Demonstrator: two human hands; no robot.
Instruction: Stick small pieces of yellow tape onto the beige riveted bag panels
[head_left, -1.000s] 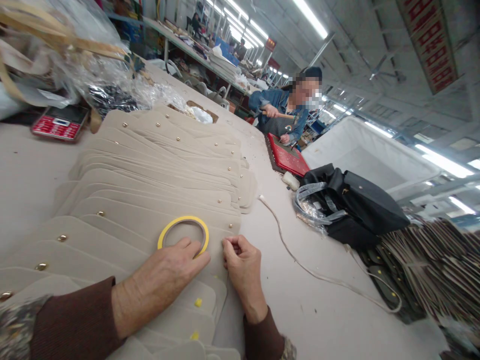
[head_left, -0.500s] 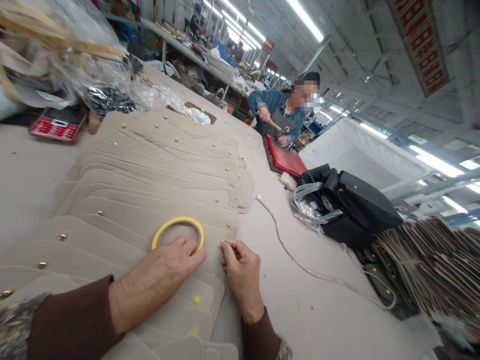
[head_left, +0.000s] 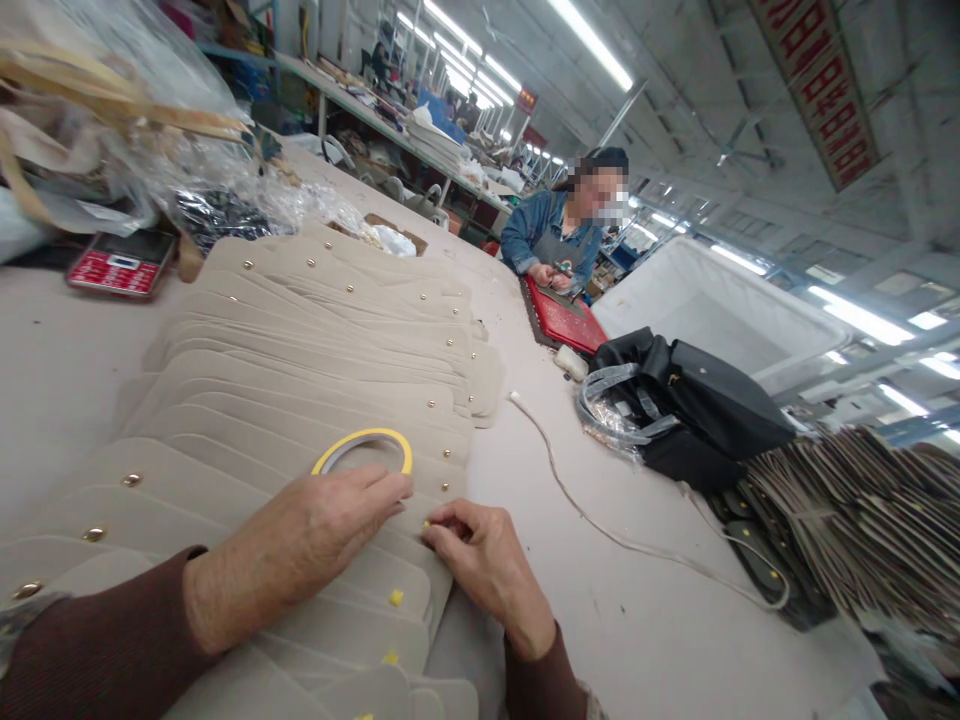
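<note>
Overlapping beige panels [head_left: 300, 400] with gold rivets spread over the table in front of me. My left hand [head_left: 322, 520] lies across them, its fingers closed around the near side of a roll of yellow tape [head_left: 409, 452]. At the right edge of the panels my right hand [head_left: 484, 560] pinches at a small yellow bit of tape [head_left: 427, 524] with thumb and forefinger. Nearer to me, other panels carry small yellow tape pieces [head_left: 396, 598] near their right ends. Just beyond my right fingertips a gold rivet [head_left: 445, 487] is visible.
A white cord [head_left: 592, 520] runs over the table on the right, beside a black bag [head_left: 712, 410] and stacked dark pieces [head_left: 847, 530]. Across the table a co-worker [head_left: 555, 235] works at a red board [head_left: 566, 320]. A red calculator [head_left: 120, 265] lies left.
My right hand has moved slightly toward me along the panel edge, and a gold rivet shows where its fingertips were. My left hand stays at the tape roll. The co-worker's raised hand has come down.
</note>
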